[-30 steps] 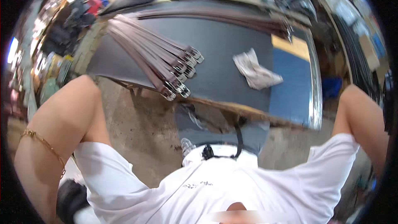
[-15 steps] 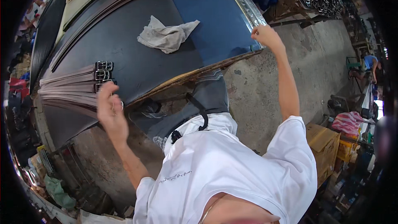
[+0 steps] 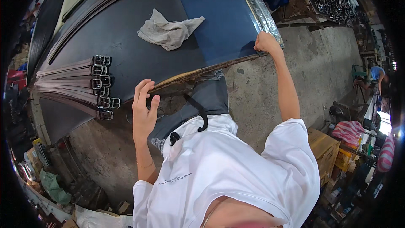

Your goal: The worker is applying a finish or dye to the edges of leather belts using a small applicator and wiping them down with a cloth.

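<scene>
My left hand (image 3: 144,109) is open and holds nothing, its fingers raised and partly curled beside the table's front edge. To its left, several brown belts (image 3: 67,82) lie fanned out on the table, their dark metal buckles (image 3: 101,82) toward the hand. My right hand (image 3: 268,43) is closed at the table's right front corner, over the edge of a blue sheet (image 3: 223,21). Its fingertips point down at a small dark thing that I cannot make out. A crumpled grey cloth (image 3: 168,31) lies between the hands, farther back on the black table top (image 3: 126,50).
More long brown straps (image 3: 84,21) run along the far left of the table. Clear plastic (image 3: 257,2) covers its right edge. Behind that, belts with buckles hang in a bunch (image 3: 335,6). A cardboard box (image 3: 322,150) stands at right; another person (image 3: 376,75) is far right.
My left hand has moved right, away from the belt buckles, to the table's front edge. My right hand has come down at the corner, its fingers closing over the small dark thing.
</scene>
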`<state>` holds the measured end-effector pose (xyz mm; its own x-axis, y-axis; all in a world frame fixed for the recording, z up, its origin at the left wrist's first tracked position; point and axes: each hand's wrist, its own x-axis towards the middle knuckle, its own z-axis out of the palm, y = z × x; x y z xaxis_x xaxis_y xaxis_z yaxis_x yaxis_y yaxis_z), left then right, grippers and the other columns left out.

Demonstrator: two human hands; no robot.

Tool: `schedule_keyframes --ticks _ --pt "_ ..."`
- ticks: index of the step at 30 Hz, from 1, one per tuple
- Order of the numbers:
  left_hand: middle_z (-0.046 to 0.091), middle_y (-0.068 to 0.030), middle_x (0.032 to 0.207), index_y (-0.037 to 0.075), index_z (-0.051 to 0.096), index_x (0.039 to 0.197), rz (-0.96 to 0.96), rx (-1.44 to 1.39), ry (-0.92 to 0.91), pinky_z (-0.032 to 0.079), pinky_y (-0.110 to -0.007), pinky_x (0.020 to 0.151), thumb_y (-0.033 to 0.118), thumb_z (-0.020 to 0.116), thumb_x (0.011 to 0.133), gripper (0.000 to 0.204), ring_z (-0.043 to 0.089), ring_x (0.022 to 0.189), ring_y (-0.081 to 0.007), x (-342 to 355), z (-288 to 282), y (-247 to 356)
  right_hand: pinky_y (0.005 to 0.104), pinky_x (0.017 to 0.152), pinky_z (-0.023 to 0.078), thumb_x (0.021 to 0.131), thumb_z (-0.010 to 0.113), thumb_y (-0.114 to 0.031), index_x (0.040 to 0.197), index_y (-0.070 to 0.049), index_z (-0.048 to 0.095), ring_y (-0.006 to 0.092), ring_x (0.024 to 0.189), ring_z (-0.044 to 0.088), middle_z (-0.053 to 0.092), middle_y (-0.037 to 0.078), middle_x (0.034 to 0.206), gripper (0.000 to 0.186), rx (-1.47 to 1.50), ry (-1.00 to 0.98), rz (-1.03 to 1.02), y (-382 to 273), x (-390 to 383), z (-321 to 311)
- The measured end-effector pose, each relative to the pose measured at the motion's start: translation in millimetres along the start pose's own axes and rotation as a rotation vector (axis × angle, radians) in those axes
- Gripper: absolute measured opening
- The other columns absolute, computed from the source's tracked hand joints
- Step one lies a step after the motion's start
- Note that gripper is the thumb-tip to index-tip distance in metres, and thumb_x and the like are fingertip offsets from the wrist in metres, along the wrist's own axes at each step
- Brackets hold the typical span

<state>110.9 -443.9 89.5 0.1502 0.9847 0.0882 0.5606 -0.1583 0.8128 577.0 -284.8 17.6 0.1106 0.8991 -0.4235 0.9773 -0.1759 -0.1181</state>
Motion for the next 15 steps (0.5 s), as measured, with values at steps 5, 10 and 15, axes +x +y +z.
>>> schedule_keyframes --ticks 5,10,15 --pt "0.054 -0.0134 0.134 0.0 0.057 0.128 -0.036 -0.029 0.001 0.048 -0.037 0.092 0.02 0.061 0.098 0.036 0.06 0.111 -0.0269 5 11 -4 0.0358 0.07 0.054 0.088 0.068 -0.01 0.1 0.002 0.076 0.0224 0.076 0.07 0.073 0.016 0.081 0.019 0.377 0.083 -0.203 37 -8 -9" --pt "0.058 -0.0132 0.127 0.0 0.058 0.124 -0.102 -0.063 0.001 0.048 -0.036 0.091 0.017 0.063 0.096 0.034 0.06 0.109 -0.0259 3 29 -13 0.0251 0.059 0.044 0.095 0.059 -0.005 0.107 0.002 0.074 0.0082 0.063 0.05 0.062 0.002 0.072 0.021 0.692 0.105 -0.175 15 -57 -43" --pt "0.059 -0.0173 0.121 -0.002 0.057 0.121 -0.097 0.035 -0.009 0.047 -0.038 0.094 0.013 0.064 0.094 0.032 0.059 0.107 -0.0325 4 50 -21 0.0236 0.062 0.045 0.097 0.062 -0.007 0.101 0.005 0.072 0.0086 0.068 0.054 0.063 0.002 0.08 0.016 1.205 0.174 -0.363 -41 -125 -80"
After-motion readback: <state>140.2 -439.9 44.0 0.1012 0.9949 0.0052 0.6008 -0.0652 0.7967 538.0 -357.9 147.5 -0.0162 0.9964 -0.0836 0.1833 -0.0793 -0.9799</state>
